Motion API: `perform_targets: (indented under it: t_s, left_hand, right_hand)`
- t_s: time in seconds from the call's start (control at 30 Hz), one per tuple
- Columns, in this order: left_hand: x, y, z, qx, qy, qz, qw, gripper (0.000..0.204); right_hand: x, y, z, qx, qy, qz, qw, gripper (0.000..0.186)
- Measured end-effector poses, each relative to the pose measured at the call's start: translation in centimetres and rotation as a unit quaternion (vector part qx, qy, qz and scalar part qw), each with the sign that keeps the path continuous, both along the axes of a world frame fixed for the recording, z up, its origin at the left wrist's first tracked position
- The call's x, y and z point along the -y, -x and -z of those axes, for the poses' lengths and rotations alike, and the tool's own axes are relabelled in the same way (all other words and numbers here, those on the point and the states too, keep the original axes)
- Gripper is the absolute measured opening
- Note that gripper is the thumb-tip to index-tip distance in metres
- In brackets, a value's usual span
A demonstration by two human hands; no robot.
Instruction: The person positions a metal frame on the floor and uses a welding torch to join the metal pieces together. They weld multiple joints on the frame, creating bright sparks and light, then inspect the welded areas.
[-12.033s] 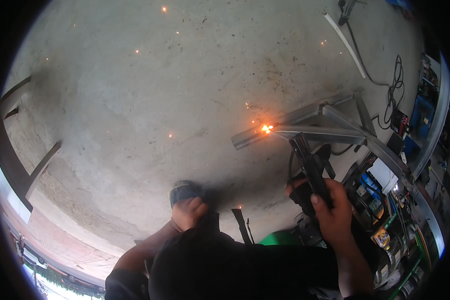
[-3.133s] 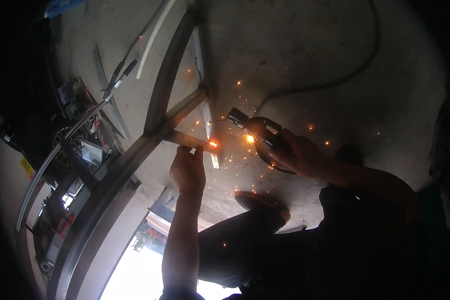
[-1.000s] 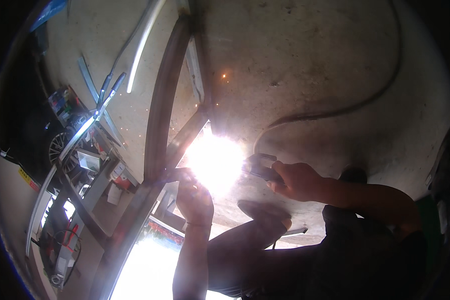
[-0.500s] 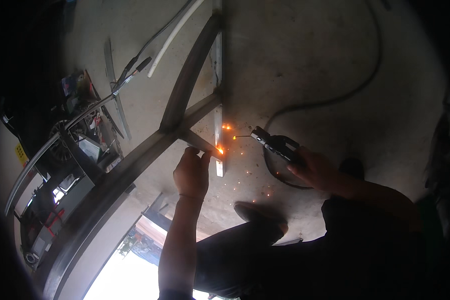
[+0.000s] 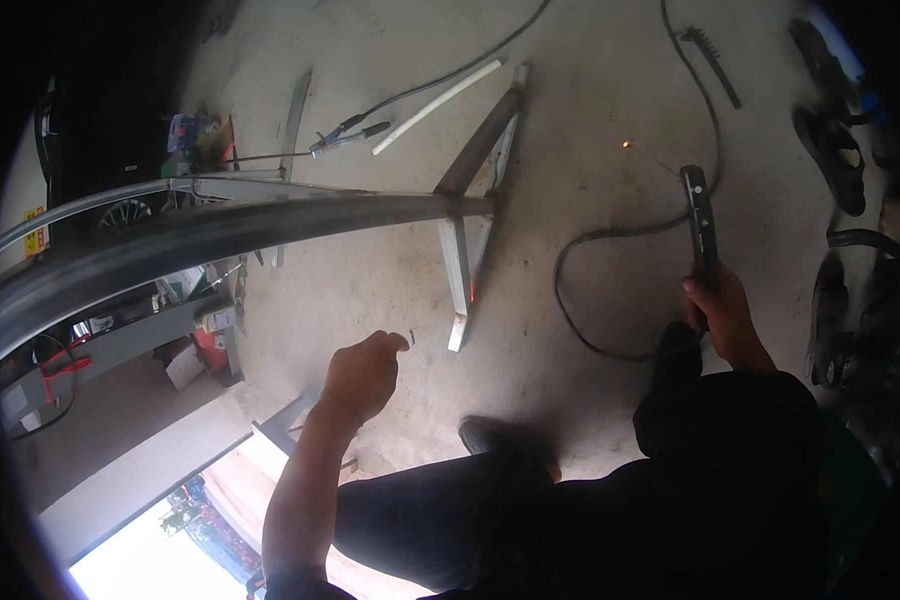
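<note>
My right hand [image 5: 722,308] is wrapped round the handle of a black welding electrode holder [image 5: 702,215]. A thin electrode [image 5: 655,157] sticks out of its jaw, with a glowing orange tip well apart from the metal. A welded metal frame [image 5: 370,212] of square tubing extends from the left and ends in a triangular foot of bars. On the foot's short bar [image 5: 454,265], a red-hot spot shows near the lower joint. My left hand [image 5: 362,378] is closed, left of that joint and off the metal. A small dark bit shows by its fingertips; whether they hold it is unclear.
A black cable [image 5: 565,290] loops over the concrete floor near my right foot. Beyond the frame lie a clamp with a cable [image 5: 335,138], a pale rod [image 5: 435,107] and a flat bar [image 5: 295,115]. A dark brush [image 5: 712,65] and shoes [image 5: 832,165] lie at right.
The bright arc and sparks have gone. My left hand has come off the short bar, and my right hand has drawn the holder away to the right. The whole view has shifted.
</note>
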State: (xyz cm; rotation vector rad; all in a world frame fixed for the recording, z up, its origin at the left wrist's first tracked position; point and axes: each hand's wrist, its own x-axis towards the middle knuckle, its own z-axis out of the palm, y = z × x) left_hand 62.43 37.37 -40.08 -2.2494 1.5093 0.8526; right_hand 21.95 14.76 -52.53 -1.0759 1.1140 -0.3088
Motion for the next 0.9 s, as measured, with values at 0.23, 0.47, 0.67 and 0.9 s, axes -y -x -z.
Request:
perform_targets:
  t_s: [0.23, 0.47, 0.67, 0.9]
  left_hand:
    - [-1.0, 0.5, -5.4, -0.094, 0.202, -0.042, 0.974, 0.011]
    - [0.2, 0.0, -10.0, -0.155, 0.44, -0.149, 0.872, 0.015]
    - [0.6, 1.0, -11.8, -0.149, 0.454, -0.124, 0.87, 0.012]
    - [-2.1, 3.9, -10.7, -0.216, 0.162, 0.055, 0.961, 0.015]
  right_hand:
    - [4.2, 0.1, -10.2, 0.108, -0.02, 0.176, 0.978, 0.019]
    - [4.2, -2.3, -24.9, 0.26, 0.011, 0.248, 0.933, 0.014]
    - [-3.5, -5.5, -27.2, 0.161, 0.117, 0.268, 0.943, 0.022]
    - [-5.1, -5.4, -25.6, 0.155, 0.103, 0.214, 0.959, 0.026]
